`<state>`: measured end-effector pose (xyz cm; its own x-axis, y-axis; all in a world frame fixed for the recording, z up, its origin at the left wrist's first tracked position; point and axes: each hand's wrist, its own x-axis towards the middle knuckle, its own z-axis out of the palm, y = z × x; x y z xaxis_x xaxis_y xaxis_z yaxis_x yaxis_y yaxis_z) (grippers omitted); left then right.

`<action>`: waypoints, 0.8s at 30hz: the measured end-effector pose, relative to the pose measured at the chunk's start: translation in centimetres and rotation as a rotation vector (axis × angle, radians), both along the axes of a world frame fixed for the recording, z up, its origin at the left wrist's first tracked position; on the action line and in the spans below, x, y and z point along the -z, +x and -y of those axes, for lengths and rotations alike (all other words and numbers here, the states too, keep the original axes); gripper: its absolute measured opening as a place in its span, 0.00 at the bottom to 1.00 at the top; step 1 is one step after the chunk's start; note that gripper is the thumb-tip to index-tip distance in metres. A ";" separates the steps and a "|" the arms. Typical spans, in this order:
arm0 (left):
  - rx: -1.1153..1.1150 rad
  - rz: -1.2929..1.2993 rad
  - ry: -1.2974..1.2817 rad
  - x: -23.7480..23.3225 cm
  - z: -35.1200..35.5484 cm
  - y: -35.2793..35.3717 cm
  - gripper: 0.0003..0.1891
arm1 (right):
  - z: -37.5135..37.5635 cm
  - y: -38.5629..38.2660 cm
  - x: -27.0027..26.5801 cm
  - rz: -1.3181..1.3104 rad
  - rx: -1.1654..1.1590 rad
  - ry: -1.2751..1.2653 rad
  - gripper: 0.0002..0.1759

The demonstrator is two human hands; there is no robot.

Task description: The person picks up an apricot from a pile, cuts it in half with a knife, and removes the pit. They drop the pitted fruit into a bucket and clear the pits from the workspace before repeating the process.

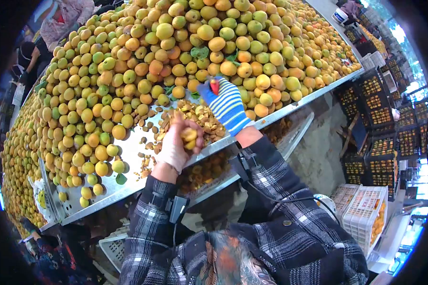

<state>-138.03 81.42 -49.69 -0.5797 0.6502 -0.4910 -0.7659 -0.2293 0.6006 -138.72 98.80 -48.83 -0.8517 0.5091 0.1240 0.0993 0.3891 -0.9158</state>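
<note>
My left hand, partly wrapped in white, is curled around a yellow apricot that looks cut open. A blue-and-white striped glove covers my right hand, which grips a small red-handled tool; its working end is blurred. Both hands are over the metal table, the right one a little farther off and close to the whole apricots. Between and beyond them lies a heap of brown pits and cut pieces. Whole yellow-green apricots are piled high behind.
The metal table's edge runs diagonally before me. Beneath it, a crate holds cut fruit. White crates and stacked black crates stand on the right. Other people are along the table's far left side.
</note>
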 end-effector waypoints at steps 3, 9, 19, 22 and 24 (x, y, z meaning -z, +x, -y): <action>0.517 -0.443 -0.282 -2.8 0.3 1.3 0.14 | 0.8 -0.9 -1.5 0.084 -0.124 0.410 0.23; 1.182 -0.976 -0.585 -0.2 0.3 5.0 0.17 | 1.6 -7.5 0.4 0.289 -0.470 0.784 0.16; 1.018 -0.994 -0.225 -0.6 3.5 2.1 0.22 | 1.1 -7.8 0.4 0.276 -0.387 0.757 0.20; 0.535 -0.605 -0.278 -2.7 3.9 0.2 0.17 | 0.1 -7.0 0.7 0.306 -0.427 0.808 0.23; 0.318 -0.628 -0.281 -1.0 3.4 -0.5 0.16 | -0.3 -7.1 0.9 0.328 -0.477 0.822 0.26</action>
<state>-138.53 78.06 -48.67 -0.6108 0.7319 -0.3020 -0.2640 0.1713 0.9492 -145.87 99.06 -49.69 -0.9995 -0.0319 0.0060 -0.0323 0.9532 -0.3006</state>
